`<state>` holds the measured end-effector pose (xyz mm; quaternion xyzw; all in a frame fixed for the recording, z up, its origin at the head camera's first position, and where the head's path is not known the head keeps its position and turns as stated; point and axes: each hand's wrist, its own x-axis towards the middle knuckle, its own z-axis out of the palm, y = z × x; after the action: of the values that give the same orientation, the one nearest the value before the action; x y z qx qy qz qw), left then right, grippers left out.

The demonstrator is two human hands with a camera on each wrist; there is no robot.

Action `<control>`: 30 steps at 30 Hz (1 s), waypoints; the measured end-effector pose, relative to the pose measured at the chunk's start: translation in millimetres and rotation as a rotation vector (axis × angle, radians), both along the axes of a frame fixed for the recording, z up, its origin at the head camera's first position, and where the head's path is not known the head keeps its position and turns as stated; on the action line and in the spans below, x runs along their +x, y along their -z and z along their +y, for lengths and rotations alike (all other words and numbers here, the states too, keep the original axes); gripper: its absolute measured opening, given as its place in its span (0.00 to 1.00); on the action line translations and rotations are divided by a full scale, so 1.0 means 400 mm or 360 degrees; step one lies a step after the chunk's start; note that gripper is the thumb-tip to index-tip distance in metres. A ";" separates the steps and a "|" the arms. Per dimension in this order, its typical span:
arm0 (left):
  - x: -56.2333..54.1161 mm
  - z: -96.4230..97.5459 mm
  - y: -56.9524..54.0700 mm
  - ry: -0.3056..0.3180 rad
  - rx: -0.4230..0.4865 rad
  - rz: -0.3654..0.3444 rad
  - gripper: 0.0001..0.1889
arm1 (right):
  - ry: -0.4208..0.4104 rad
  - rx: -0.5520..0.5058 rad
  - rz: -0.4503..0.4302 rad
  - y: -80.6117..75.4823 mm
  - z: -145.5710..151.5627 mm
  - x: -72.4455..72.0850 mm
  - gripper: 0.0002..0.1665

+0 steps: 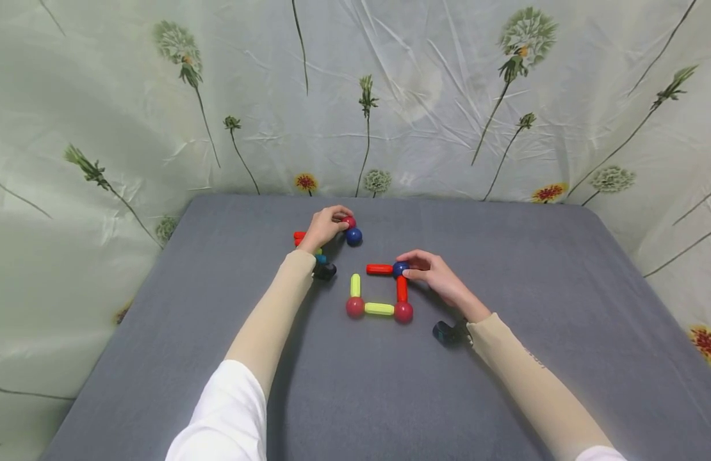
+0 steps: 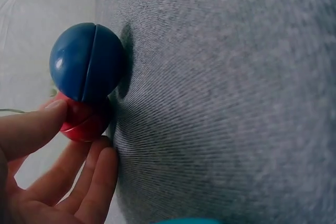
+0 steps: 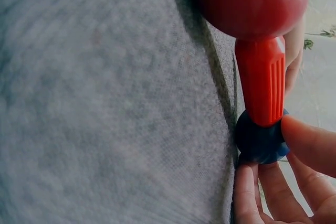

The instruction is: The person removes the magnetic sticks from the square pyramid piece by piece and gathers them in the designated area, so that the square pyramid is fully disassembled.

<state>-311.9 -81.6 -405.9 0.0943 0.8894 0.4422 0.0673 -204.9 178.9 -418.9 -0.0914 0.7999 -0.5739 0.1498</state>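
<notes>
At the back of the table, my left hand (image 1: 326, 226) pinches a red ball (image 2: 86, 119) between thumb and fingers. A blue ball (image 2: 88, 62) sits against that red ball, nearer to me. My right hand (image 1: 439, 276) grips another blue ball (image 3: 262, 137) at the far right corner of a joined shape. From this corner one red rod (image 1: 380, 269) points left, and a second red rod (image 3: 264, 82) runs to a red ball (image 1: 403, 312). A yellow rod (image 1: 380, 308) links that ball to another red ball (image 1: 355, 307), from which an upright-lying yellow rod (image 1: 355, 285) extends away from me.
Beneath the left wrist lie red rods (image 1: 300, 239), partly hidden, with bits of yellow and blue pieces beside them. Dark wrist devices (image 1: 444, 333) hang under both forearms. A flowered curtain (image 1: 424, 128) stands behind the grey table (image 1: 355, 397).
</notes>
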 end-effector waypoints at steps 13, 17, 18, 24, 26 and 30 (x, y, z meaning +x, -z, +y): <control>0.075 0.005 -0.030 0.0251 0.0151 0.0303 0.14 | 0.0034 0.0028 -0.0027 -0.003 -0.001 0.002 0.19; 0.134 0.031 -0.033 0.0683 0.0013 0.0101 0.13 | 0.0017 0.0029 -0.0016 -0.001 0.001 0.002 0.19; 0.145 0.039 -0.031 0.0760 -0.0068 0.0064 0.14 | 0.0015 0.0024 -0.0015 -0.001 0.001 0.002 0.19; 0.172 0.085 -0.007 0.0794 -0.0345 0.0174 0.11 | -0.0004 -0.0001 0.0002 -0.002 0.004 0.000 0.20; 0.172 0.093 -0.002 0.0756 -0.0386 0.0239 0.09 | -0.0009 -0.0006 0.0000 -0.004 0.001 0.000 0.20; 0.177 0.103 -0.006 0.0699 -0.0491 0.0293 0.09 | -0.0019 -0.0014 0.0005 -0.012 -0.004 0.005 0.20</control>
<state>-241.0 -40.4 -403.5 0.3131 0.9069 0.2659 0.0938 -202.8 177.3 -414.1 -0.0977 0.7971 -0.5763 0.1515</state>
